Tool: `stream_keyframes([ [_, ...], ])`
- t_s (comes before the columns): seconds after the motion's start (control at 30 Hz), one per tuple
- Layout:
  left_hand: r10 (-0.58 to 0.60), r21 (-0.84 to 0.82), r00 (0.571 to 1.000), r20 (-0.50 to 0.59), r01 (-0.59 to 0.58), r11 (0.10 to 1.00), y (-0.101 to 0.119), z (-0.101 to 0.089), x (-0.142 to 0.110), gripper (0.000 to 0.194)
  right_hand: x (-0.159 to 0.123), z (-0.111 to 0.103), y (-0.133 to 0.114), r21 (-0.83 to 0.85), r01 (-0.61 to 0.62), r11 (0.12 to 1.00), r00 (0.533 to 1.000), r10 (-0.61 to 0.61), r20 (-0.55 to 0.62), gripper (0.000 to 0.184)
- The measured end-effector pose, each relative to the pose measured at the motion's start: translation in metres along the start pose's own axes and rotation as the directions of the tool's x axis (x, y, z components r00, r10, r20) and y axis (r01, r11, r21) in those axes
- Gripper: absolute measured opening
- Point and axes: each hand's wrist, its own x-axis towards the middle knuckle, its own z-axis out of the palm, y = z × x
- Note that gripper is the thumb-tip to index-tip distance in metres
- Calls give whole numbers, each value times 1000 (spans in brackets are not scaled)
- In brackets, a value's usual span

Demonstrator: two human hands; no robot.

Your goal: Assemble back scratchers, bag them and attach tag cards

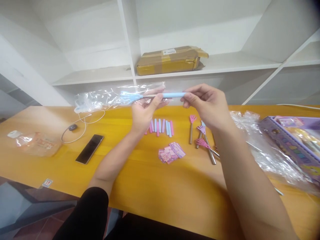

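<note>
At upper centre, the left hand [143, 115] pinches the blue scratcher [174, 95] amid a clear bag [98, 95]; the right hand [212, 106] grips its handle end. Tugging could snag the claw [129, 97], tearing the film.

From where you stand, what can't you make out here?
All in the head view:
- Left hand: glare on the bag obscures some fingers.
- Cards: print too small and blurred to read.
- Carton: its walls hide any contents.
- Purple box: cut off by the right edge.
- Pink-ended stick: far end hidden behind the right forearm.
</note>
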Motion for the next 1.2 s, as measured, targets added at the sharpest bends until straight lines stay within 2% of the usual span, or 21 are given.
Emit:
stream_keyframes([
  [0.13, -43, -7, 999, 2, 43, 999, -6, 1, 0, 31, 1, -5, 0, -10, 21, 1000, 999, -21, -45, 32],
  [0.23, -150, 20, 987, 64, 149, 989, -16, 3, -4, 38, -3, 1, -5, -64, 53, 997, 999, -53, -4, 31],
  [0.33, -215, 40, 969, 124, 212, 976, -21, 4, -5, 45, -4, 7, -7, -82, 77, 994, 997, -76, 14, 38],
  [0.47, -222, 84, 959, 178, 210, 974, -18, -2, -1, 41, -3, 7, -4, -108, 85, 991, 996, -81, 41, 37],
  [0.6, -227, 138, 949, 218, 200, 970, -17, -6, 2, 39, -8, 7, -6, -218, 114, 969, 993, -107, 43, 30],
  [0.77, -268, 225, 942, 202, 221, 949, -23, -1, -2, 57, -15, 16, -7, -409, 288, 866, 957, -265, 115, 31],
  [0.93, -274, 256, 942, 192, 221, 941, -23, -2, -3, 54, -15, 18, -6, -508, 456, 731, 889, -395, 229, 25],
  [1.03, -319, 267, 914, 251, 251, 930, -19, -7, -1, 53, -12, 10, -11, -510, 528, 679, 849, -432, 304, 16],
  [1.2, -432, 419, 842, 323, 282, 863, -10, -8, -1, 45, -11, 3, -17, -483, 531, 697, 847, -429, 314, 10],
])
